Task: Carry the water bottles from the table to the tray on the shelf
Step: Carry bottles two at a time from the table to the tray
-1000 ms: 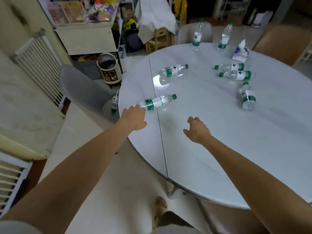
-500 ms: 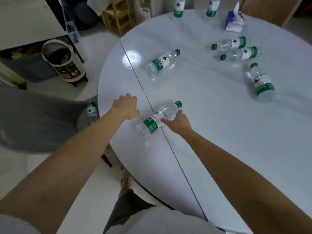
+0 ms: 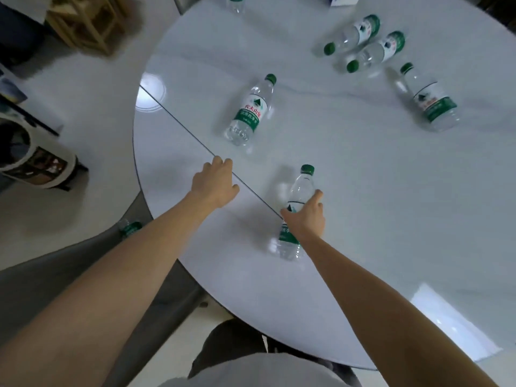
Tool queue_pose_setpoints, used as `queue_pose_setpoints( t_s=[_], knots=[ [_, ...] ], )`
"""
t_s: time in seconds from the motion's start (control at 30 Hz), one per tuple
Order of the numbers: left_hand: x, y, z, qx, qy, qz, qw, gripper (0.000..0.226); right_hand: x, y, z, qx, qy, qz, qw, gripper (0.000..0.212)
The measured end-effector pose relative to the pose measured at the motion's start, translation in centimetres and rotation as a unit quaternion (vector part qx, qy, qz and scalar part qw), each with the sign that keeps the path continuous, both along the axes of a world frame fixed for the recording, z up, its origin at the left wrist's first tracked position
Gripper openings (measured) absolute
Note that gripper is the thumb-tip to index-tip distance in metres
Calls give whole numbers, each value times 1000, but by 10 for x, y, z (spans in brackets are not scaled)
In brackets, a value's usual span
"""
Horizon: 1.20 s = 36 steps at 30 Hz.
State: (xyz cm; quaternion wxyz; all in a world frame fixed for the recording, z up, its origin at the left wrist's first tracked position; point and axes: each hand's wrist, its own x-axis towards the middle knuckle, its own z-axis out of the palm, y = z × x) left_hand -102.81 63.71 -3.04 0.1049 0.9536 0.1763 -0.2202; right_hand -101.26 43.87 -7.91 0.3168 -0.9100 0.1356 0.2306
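White and glossy, the round surface (image 3: pixel 363 191) fills most of the view, with a thin dark seam running across its left part. Beside it on the floor stand a pale wooden stool (image 3: pixel 83 23) at the top left and a round printed bin (image 3: pixel 30 160) at the left edge.

Several clear plastic water bottles with green caps and green labels lie on their sides on the surface. The nearest bottle (image 3: pixel 296 213) lies close to the near edge, its cap pointing away from the person. The right hand (image 3: pixel 305 219) is laid over its middle, with the thumb on one side and the fingers on the other, so the grip is closed around this bottle, which is touching the surface. The left hand (image 3: pixel 215 182) rests just beside the seam, fingers loosely curled and holding nothing; its grip is apart from any bottle.

A second bottle (image 3: pixel 248 113) lies farther in, between the left hand and the centre. Two more bottles (image 3: pixel 365 43) lie side by side at the upper right, nearly touching. Another single bottle (image 3: pixel 427 99) lies just beside them at the right. One upright bottle (image 3: pixel 236 2) is cut by the top edge. A further bottle (image 3: pixel 129 229) shows below the surface edge, on a grey chair seat (image 3: pixel 42 289).
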Motion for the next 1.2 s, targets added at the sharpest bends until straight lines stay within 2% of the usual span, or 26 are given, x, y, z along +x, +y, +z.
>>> queue_pose_setpoints(
  t_s=[0.13,0.27,0.4,0.5,0.6,0.8,0.9,1.03,1.13,1.2],
  knots=[
    [59,22,-3,16,-76,-16,997,69,63,13,6,-16,-45,33,998,87],
    [124,30,-20,6,-93,3,996,91,121,27,1,-8,-46,16,999,88],
    [182,29,-46,-5,-96,26,995,103,144,34,-17,-12,-42,9,999,86],
    [206,23,-63,-26,-94,64,993,103,149,33,-28,-15,-46,8,999,86],
    [215,21,-75,-3,-129,94,987,97,150,33,-33,-21,-50,7,999,86],
    [176,9,-76,-19,-128,67,989,86,152,31,-31,0,-38,-3,999,75],
    [132,2,-70,-121,-108,59,985,86,138,18,-24,31,-42,-11,999,73],
    [89,-14,-46,-289,-122,55,948,83,93,-11,-7,101,-66,-80,990,76],
    [68,-38,-24,-351,-141,48,925,73,56,-40,17,109,-100,-131,980,53],
    [57,-62,-8,-377,-142,38,915,69,29,-62,38,108,-129,-159,973,45]
  ],
)
